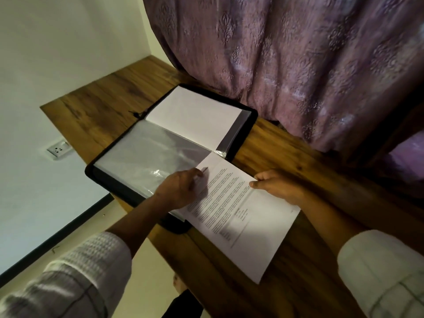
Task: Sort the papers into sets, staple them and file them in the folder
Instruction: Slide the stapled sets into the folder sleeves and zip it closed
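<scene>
**Papers (231, 216) going into the folder sleeve**

At lower centre, our right hand (277, 187) pinches their right edge. Our left hand (181, 189) curls at their top corner, at the sleeve (149, 152) mouth; we cannot tell what it grips. We should hold the plastic open and slide squarely. The folder (252, 115) lies open, with white sheets (195, 115) in its upper half.

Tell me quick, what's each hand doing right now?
Left hand: on the printed paper beside the folder; grip cannot be told.
Right hand: pinches the printed paper's edge.
</scene>
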